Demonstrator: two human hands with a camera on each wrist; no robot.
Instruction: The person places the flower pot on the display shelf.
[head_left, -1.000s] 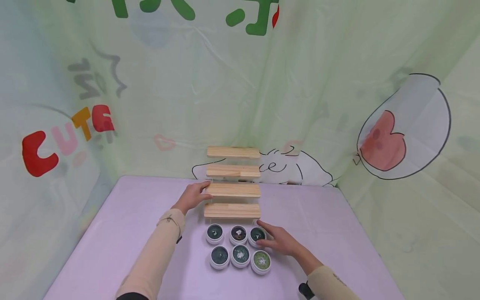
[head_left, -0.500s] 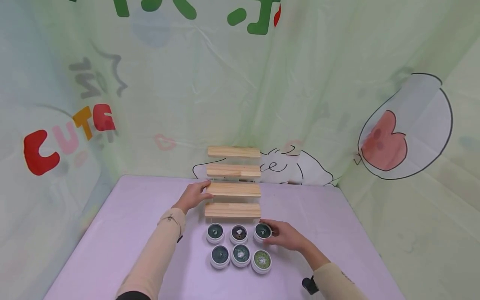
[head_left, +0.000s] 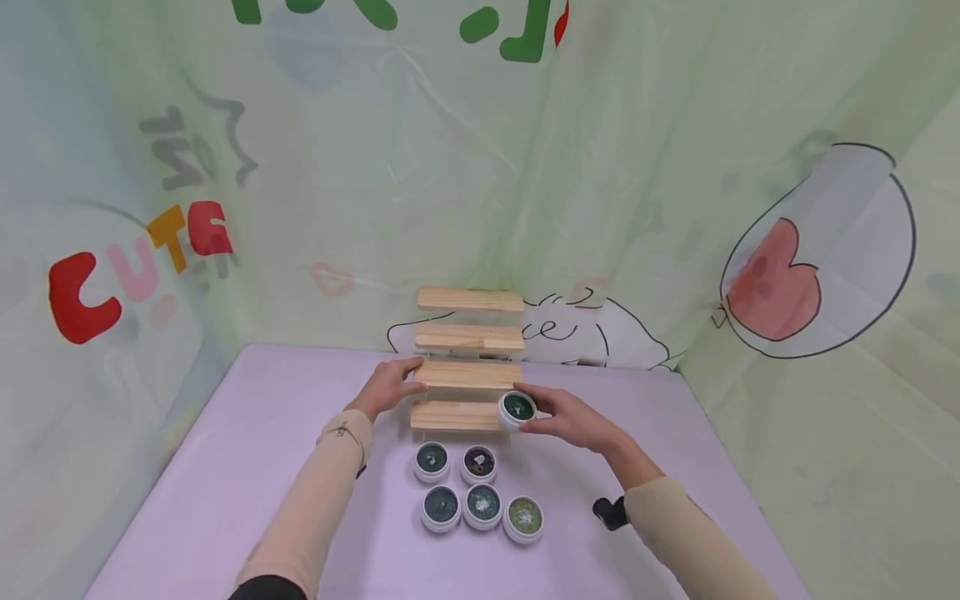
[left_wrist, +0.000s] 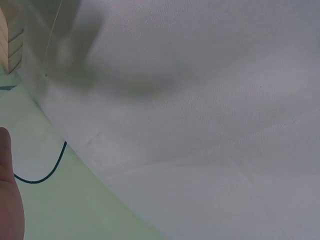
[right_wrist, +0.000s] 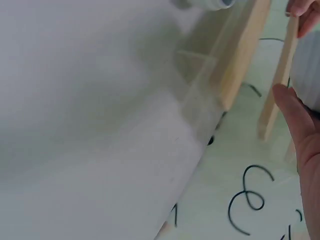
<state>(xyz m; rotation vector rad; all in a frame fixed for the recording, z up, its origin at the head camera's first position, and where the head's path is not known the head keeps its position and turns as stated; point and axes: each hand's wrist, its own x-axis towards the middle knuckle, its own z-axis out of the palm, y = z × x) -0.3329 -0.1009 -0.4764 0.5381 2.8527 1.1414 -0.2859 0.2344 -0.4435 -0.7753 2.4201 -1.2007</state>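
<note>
A four-tier stand with pale wooden shelves (head_left: 468,375) stands at the back middle of the table. My left hand (head_left: 386,387) holds the left end of its second shelf from the bottom, thumb in front; in the left wrist view only part of that hand (left_wrist: 10,200) shows. My right hand (head_left: 566,417) grips a small round white jar (head_left: 517,408) with dark green contents by its right side. In the head view this jar overlaps the right end of the lowest shelf (head_left: 453,415); whether they touch I cannot tell. The right wrist view shows the jar's side (right_wrist: 306,65) beside my thumb.
Several similar open white jars stand in front of the stand, among them a light green one (head_left: 523,517) and a dark purple one (head_left: 478,461). A lilac cloth (head_left: 300,367) covers the table. Printed curtains (head_left: 450,183) hang behind and at both sides.
My right hand has taken hold of the back right jar, lifted it off the table and brought it up to the lowest shelf. My left hand keeps its place on the stand.
</note>
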